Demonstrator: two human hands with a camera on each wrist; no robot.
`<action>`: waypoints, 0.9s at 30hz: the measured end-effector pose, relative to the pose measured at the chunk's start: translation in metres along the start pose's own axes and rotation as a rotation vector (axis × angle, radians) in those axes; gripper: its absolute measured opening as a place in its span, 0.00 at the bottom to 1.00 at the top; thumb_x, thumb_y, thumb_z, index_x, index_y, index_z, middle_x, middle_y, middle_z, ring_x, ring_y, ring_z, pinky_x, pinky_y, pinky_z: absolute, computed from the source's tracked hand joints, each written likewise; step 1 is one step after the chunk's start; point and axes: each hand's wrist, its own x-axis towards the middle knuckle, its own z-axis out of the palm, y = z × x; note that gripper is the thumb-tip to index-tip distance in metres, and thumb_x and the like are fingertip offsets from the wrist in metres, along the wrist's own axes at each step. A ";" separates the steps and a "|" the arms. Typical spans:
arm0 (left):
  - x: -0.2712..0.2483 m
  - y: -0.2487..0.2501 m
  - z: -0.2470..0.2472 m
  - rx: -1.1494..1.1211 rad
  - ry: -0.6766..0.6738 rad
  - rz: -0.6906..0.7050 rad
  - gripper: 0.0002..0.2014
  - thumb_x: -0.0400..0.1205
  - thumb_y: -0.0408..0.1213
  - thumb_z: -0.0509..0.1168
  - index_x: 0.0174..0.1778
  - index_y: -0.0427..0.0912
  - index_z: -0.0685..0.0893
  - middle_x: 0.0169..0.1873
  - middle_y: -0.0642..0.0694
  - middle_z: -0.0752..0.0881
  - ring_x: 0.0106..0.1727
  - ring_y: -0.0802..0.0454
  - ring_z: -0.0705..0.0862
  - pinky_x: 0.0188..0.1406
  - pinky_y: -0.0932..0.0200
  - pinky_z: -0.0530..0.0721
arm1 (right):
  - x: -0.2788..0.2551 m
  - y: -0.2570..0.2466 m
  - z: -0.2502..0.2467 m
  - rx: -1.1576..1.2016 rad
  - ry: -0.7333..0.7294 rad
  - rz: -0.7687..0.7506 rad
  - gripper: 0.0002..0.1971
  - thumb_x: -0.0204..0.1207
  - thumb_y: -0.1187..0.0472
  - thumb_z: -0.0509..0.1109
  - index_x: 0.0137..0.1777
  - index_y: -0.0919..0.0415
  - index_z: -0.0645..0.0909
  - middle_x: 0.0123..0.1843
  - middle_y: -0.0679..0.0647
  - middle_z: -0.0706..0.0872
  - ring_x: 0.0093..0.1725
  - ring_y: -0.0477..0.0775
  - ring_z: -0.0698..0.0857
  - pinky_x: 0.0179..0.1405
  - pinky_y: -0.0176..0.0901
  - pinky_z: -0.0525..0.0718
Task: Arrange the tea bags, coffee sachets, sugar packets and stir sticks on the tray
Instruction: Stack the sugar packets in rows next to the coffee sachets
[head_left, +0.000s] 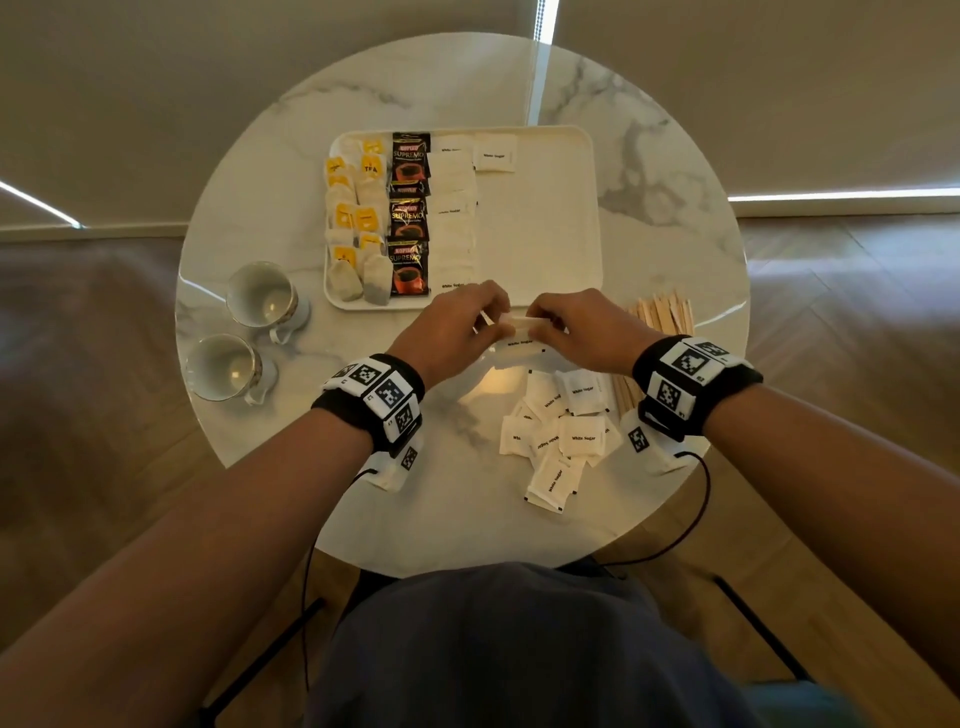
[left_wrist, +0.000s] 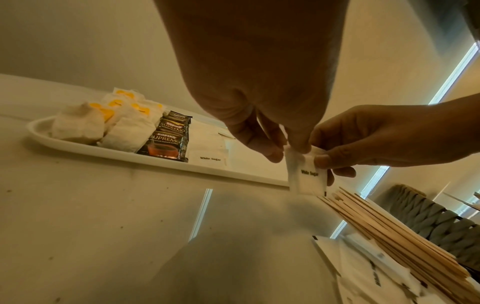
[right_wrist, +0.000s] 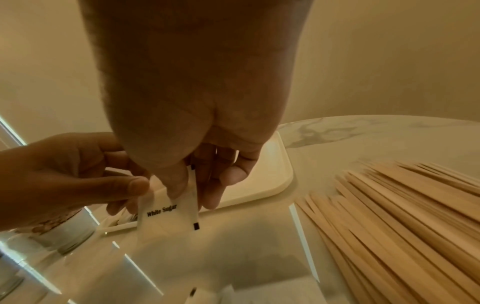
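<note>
Both hands, left (head_left: 451, 332) and right (head_left: 574, 328), pinch one sugar packet (left_wrist: 306, 173) just short of the tray (head_left: 545, 234); best to square it, label up, beside the sugar column.

Tray (head_left: 582, 218) right half bare; stir sticks (head_left: 662, 314) flank right, cups (head_left: 260, 296) left

Both hands, the left hand (head_left: 451, 327) and the right hand (head_left: 574, 327), pinch one sugar packet (left_wrist: 306, 174) between them above the round table (head_left: 675, 171). Just beyond the grip lies the tray (head_left: 545, 228), with tea bags (head_left: 353, 223) far left, coffee sachets (head_left: 409, 213) beside them, then sugar packets. Right of the grip lie stir sticks (right_wrist: 402, 216); loose sugar packets (head_left: 561, 431) lie nearer the person. Two cups (head_left: 244, 332) stand well left.
</note>
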 end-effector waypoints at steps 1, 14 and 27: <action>0.002 -0.003 -0.001 -0.003 0.018 -0.014 0.08 0.83 0.45 0.69 0.54 0.48 0.80 0.47 0.53 0.83 0.42 0.58 0.82 0.40 0.67 0.79 | 0.005 0.001 -0.003 -0.005 0.006 0.001 0.09 0.85 0.57 0.65 0.59 0.57 0.83 0.46 0.52 0.87 0.44 0.53 0.84 0.47 0.49 0.84; 0.027 -0.056 -0.004 0.159 -0.037 -0.100 0.07 0.84 0.39 0.66 0.55 0.45 0.84 0.50 0.51 0.77 0.46 0.54 0.79 0.45 0.57 0.81 | 0.121 0.024 -0.064 -0.008 0.186 0.103 0.11 0.85 0.55 0.63 0.55 0.60 0.83 0.46 0.53 0.86 0.43 0.53 0.82 0.43 0.42 0.76; 0.030 -0.066 0.000 0.094 -0.061 -0.096 0.06 0.84 0.35 0.65 0.55 0.47 0.84 0.51 0.50 0.78 0.43 0.57 0.82 0.41 0.65 0.80 | 0.223 0.047 -0.078 -0.068 0.191 0.172 0.11 0.84 0.56 0.65 0.59 0.62 0.82 0.57 0.57 0.85 0.55 0.55 0.80 0.51 0.40 0.72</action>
